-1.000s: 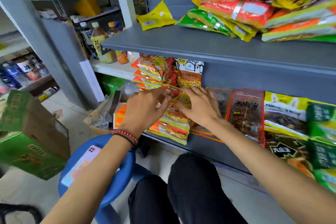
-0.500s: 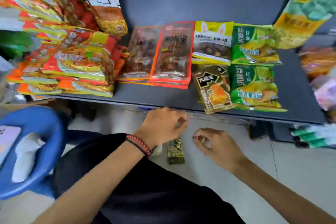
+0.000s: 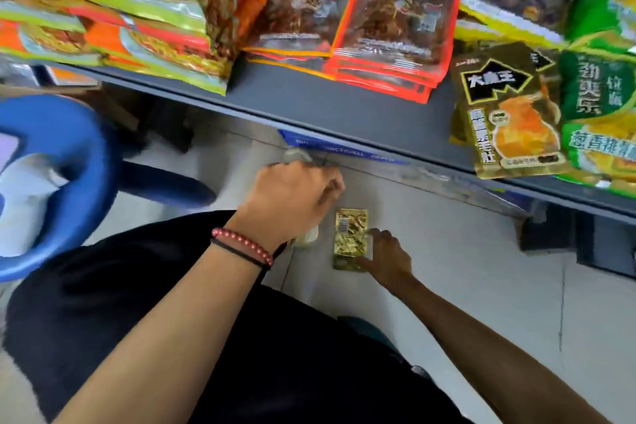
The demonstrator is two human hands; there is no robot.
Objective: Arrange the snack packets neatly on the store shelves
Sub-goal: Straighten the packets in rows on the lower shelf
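Note:
A small gold snack packet (image 3: pixel 349 234) lies flat on the pale floor below the grey shelf (image 3: pixel 344 107). My right hand (image 3: pixel 387 258) reaches down to it, with the fingertips and thumb pinching its right edge and lower corner. My left hand (image 3: pixel 292 196), with a red bead bracelet at the wrist, hovers to the left of the packet with its fingers curled and nothing seen in it. On the shelf lie stacked orange-red packets (image 3: pixel 137 10), brown packets with red borders (image 3: pixel 395 10), a larger gold-and-black packet (image 3: pixel 506 113) and green packets (image 3: pixel 599 96).
A blue plastic stool (image 3: pixel 69 155) stands at the left, close to my knee. My black trousers fill the lower middle. A pale translucent object (image 3: pixel 306 237) lies on the floor under my left wrist. Dark supports (image 3: pixel 550 234) stand under the shelf at the right.
My view dropped from the shelf to the floor. Both hands left the orange-red stack and came down; my right hand has reached the small gold packet and touches it.

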